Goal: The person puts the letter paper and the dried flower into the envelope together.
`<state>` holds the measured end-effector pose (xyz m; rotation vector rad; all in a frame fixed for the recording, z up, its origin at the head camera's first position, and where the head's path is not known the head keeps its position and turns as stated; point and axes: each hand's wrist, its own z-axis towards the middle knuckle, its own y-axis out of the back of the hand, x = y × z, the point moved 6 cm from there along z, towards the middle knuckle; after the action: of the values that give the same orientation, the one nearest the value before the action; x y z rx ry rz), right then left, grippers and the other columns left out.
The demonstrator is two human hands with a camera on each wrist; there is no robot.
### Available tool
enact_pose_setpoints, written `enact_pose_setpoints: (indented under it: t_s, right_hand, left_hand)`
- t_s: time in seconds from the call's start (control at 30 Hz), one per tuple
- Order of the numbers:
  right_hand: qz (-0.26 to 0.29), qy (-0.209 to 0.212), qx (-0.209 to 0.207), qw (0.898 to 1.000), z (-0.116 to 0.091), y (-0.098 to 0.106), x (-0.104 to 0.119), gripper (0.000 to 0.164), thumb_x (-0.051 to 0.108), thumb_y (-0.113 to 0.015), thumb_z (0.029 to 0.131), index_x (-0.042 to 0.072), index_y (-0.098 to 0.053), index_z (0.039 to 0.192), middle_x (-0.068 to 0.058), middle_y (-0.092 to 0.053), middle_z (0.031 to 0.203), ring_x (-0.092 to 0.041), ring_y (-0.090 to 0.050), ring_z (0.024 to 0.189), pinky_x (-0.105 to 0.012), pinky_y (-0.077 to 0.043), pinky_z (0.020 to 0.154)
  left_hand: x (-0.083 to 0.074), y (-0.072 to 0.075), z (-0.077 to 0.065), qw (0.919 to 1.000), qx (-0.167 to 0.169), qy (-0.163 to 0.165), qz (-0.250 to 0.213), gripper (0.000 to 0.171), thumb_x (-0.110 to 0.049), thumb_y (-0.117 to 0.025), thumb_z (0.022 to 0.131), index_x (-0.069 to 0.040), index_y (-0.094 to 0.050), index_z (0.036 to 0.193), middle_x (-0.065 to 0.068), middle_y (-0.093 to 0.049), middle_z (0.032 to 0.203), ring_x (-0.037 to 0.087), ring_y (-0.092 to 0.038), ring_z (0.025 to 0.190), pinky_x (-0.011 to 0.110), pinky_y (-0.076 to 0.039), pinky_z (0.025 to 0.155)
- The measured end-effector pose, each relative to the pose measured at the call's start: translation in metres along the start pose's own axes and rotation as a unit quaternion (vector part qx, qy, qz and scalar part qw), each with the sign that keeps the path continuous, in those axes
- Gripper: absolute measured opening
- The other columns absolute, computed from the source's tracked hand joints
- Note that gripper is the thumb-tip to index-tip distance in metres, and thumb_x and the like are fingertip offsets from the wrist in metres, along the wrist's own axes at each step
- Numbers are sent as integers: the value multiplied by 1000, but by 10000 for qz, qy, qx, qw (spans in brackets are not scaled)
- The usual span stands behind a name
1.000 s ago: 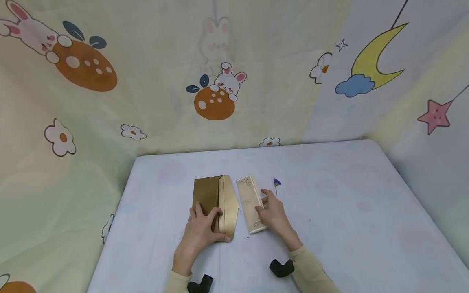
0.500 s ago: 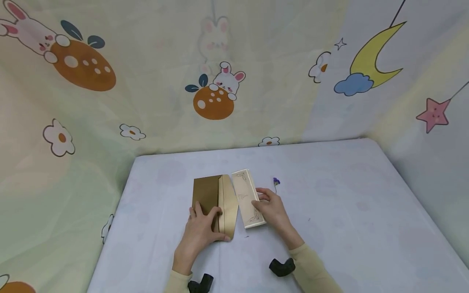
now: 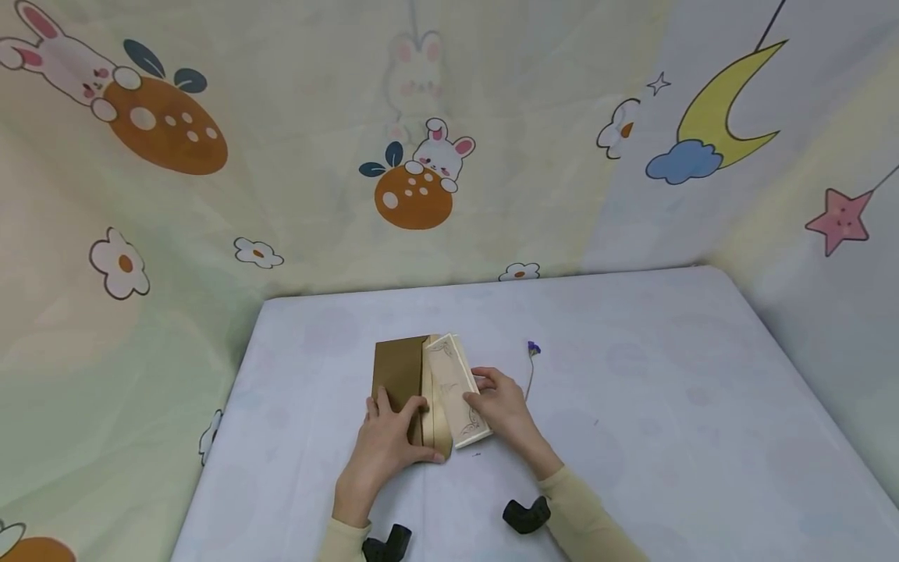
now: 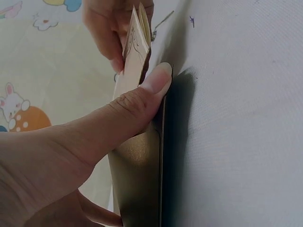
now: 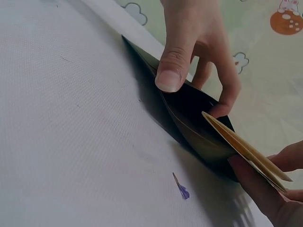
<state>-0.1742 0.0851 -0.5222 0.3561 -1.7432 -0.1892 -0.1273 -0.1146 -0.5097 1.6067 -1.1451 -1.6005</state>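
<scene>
A gold envelope (image 3: 399, 363) lies on the table, its flap (image 3: 440, 429) spread to the right. My left hand (image 3: 382, 443) rests on it, thumb on the flap and bent index finger at the pocket's edge. In the right wrist view the envelope's mouth (image 5: 194, 118) gapes between that thumb and finger. My right hand (image 3: 507, 406) pinches a cream folded card (image 3: 453, 386) by its right edge, thumb on top. The card, printed with scroll corners, slants over the flap beside the mouth. Its layered edges (image 4: 142, 23) show in the left wrist view.
A small dried purple flower (image 3: 534, 348) with a thin stem lies right of the card. The white-covered table (image 3: 667, 406) extends around both hands. A printed cloth (image 3: 316, 187) hangs behind. Black mounts (image 3: 527, 515) sit at the wrists.
My right hand has carried the card leftward from beside the envelope to over its flap. More of the flower's stem shows. My left hand has kept its place on the envelope.
</scene>
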Motion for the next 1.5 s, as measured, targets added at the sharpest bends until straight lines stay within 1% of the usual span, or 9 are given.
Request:
enact_pose_setpoints:
  t_s: [0.13, 0.27, 0.37, 0.53, 0.67, 0.8, 1.0, 1.23, 1.5]
  right_hand:
    - [-161, 100, -85, 9998, 1, -3, 2, 48, 3, -74, 85, -5, -62, 130, -16, -74, 104, -17, -71, 77, -28, -56, 66]
    - [-456, 360, -311, 9978, 4, -4, 6, 38, 2, -73, 85, -5, -66, 122, -13, -74, 96, -15, -70, 73, -26, -55, 64]
    - [-650, 565, -514, 9950, 5, -5, 10, 31, 1, -72, 84, -6, -68, 114, -11, -73, 87, -12, -65, 68, -24, -52, 60]
    - [-863, 636, -695, 9918, 7, -9, 13, 15, 2, -74, 82, -3, -71, 97, -7, -68, 75, -9, -56, 62, -22, -48, 57]
    - [-949, 606, -491, 9924, 7, -14, 15, 11, 5, -75, 84, 0, -68, 90, -6, -68, 73, -10, -57, 61, -25, -49, 58]
    - [-914, 479, -234, 9944, 7, -20, 16, 13, 8, -77, 87, 1, -66, 89, -6, -68, 71, -11, -59, 60, -25, -49, 55]
    - [-886, 531, -24, 9946, 3, -29, 14, 15, 8, -78, 87, -1, -66, 86, -5, -68, 67, -9, -58, 53, -24, -47, 48]
    - [-452, 536, 377, 9968, 1, -41, 12, 12, 3, -74, 91, -6, -67, 88, -10, -69, 66, -23, -67, 46, -30, -54, 44]
    - [-449, 524, 659, 9954, 3, -52, 13, 6, -2, -71, 89, -6, -67, 90, -11, -72, 71, -16, -66, 47, -27, -54, 45]
  left_hand:
    - [1, -1, 0, 10000, 48, 9, -25, 81, -57, -94, 59, -25, -61, 126, 52, -25, 150, 79, -26, 132, 76, -45, 93]
    - [0, 0, 2, 10000, 39, -15, 10, 83, -57, -94, 59, -24, -61, 127, 52, -25, 150, 79, -26, 132, 76, -46, 92]
    - [-1, 1, 3, 10000, 19, -27, 33, 83, -58, -94, 59, -24, -61, 128, 52, -26, 150, 78, -27, 132, 76, -47, 91]
    - [0, 1, 3, 10000, 38, -22, 22, 84, -58, -94, 60, -25, -60, 129, 51, -26, 151, 77, -28, 133, 76, -47, 90]
    - [0, 0, 4, 10000, 51, -5, 27, 83, -58, -94, 60, -26, -60, 129, 51, -26, 151, 77, -28, 134, 76, -47, 90]
    - [1, 0, 4, 10000, 57, -3, 28, 82, -58, -94, 59, -26, -60, 127, 51, -25, 151, 77, -28, 133, 76, -47, 90]
    - [2, -1, -1, 10000, 28, -13, 62, 81, -58, -95, 58, -25, -59, 123, 51, -27, 150, 77, -30, 132, 74, -49, 89]
    - [3, -2, -3, 9999, -18, -27, 107, 81, -57, -95, 58, -25, -59, 123, 51, -29, 149, 76, -33, 131, 71, -51, 86]
    - [0, 0, -1, 9999, -33, -83, 102, 81, -58, -95, 59, -25, -60, 124, 51, -28, 149, 77, -31, 132, 73, -49, 88]
